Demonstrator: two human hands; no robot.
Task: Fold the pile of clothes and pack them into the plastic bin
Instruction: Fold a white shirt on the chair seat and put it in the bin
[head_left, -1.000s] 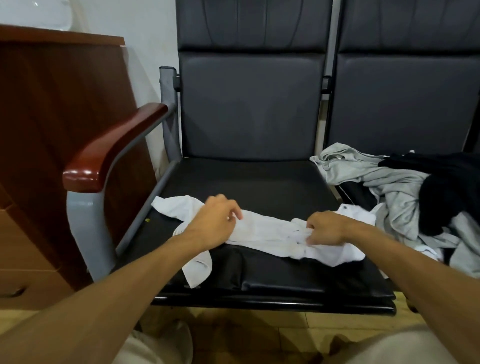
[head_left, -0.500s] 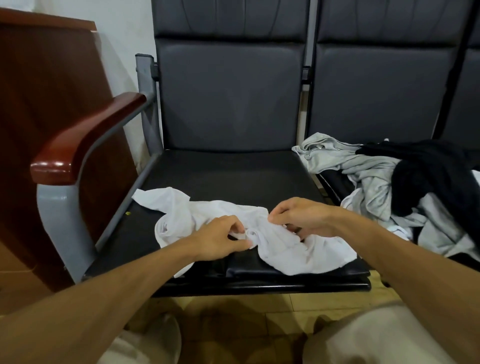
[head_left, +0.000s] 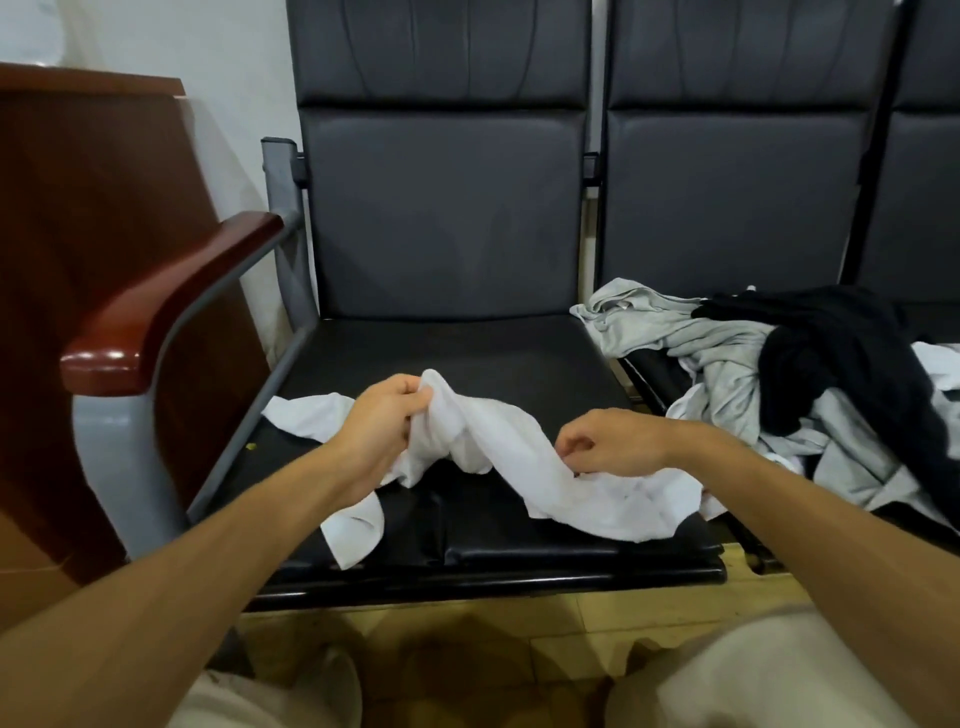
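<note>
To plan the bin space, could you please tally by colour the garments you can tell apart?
White: 1, the crumpled white cloth garment on the black seat.
Grey: 1, the rumpled grey garment.
Black: 1, the heaped black garment.
Total: 3; white scraps among them could be more.

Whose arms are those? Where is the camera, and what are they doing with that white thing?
There is no machine here, just a person. The camera sits on their head and looks down, so you see their own two arms reaching out. The left hand grips a bunched white garment and holds that end up; the right hand pinches it further along. The rest of it lies on the black chair seat. To the right waits a pile: a grey garment with a black garment lying over it. A wooden armrest is on the left.
</note>
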